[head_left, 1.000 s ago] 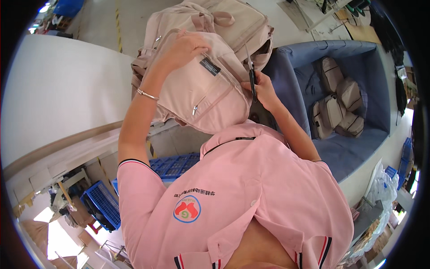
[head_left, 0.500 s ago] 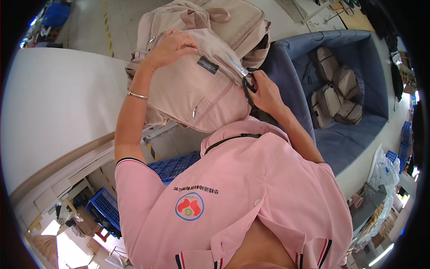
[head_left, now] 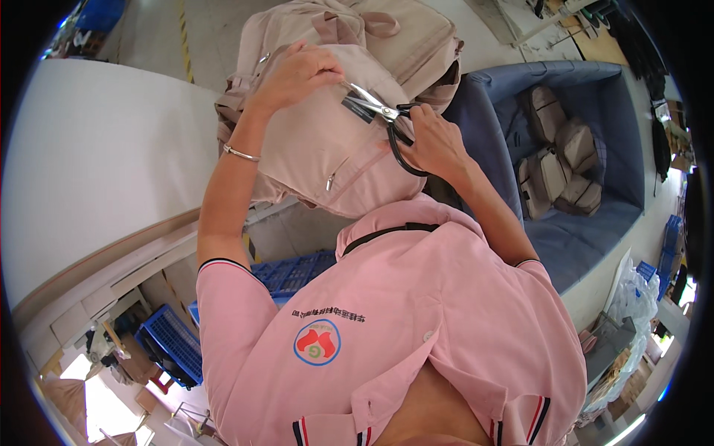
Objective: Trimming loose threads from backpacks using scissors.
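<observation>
My left hand (head_left: 297, 74) grips the top of a beige backpack (head_left: 327, 156) that I hold up in front of my chest. My right hand (head_left: 435, 141) holds a pair of black-handled scissors (head_left: 379, 111), its metal blades pointing left at a dark label on the backpack's front. Behind it lies a pile of more beige backpacks (head_left: 387, 37). A thin bracelet circles my left wrist.
A white table (head_left: 97, 163) spreads to the left. On the right stands a blue fabric bin (head_left: 587, 230) with several beige backpacks (head_left: 558, 163) inside. Blue plastic crates (head_left: 294, 271) sit below the table edge. Bags and clutter line the lower right.
My right hand has swung the scissors up so the blades now reach across the backpack's front. My left hand has slid a little further over the top of the bag.
</observation>
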`<state>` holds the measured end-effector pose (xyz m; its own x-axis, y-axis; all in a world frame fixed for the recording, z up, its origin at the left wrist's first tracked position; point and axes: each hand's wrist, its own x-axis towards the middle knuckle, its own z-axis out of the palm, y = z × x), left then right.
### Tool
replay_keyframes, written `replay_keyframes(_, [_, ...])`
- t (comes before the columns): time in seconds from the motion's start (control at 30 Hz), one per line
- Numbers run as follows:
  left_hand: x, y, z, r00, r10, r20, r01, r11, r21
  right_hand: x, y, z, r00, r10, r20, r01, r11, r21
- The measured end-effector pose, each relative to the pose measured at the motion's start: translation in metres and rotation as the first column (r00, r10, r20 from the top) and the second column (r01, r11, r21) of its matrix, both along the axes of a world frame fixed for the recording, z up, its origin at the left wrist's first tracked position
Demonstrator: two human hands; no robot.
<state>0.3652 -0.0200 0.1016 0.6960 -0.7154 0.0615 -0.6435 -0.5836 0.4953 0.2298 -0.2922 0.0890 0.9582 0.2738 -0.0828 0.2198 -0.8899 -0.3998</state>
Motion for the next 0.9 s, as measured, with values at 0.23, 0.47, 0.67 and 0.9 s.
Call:
replay_keyframes(0.23, [0.002, -0.002, 0.001, 0.999, 0.008, -0.043, -0.007, 1.0, 0.009, 0.004, -0.001, -0.01, 0.999, 0.022, -0.027, -0.022, 1.0, -0.012])
replay_keyframes(0.47, [0.006, -0.001, -0.004, 0.996, 0.0, -0.087, -0.002, 1.0, -0.019, 0.001, -0.004, -0.02, 0.998, 0.052, -0.042, -0.05, 0.997, 0.056])
replay_keyframes(0.67, [0.004, 0.0, -0.005, 0.996, 0.033, -0.085, -0.036, 0.999, -0.034, 0.001, -0.005, -0.026, 0.998, 0.058, -0.035, -0.055, 0.994, 0.094])
replay_keyframes(0.9, [-0.065, 0.003, -0.025, 0.611, 0.791, 0.021, -0.589, 0.473, -0.656, 0.0, -0.016, -0.036, 0.963, -0.167, -0.212, 0.222, 0.937, 0.27])
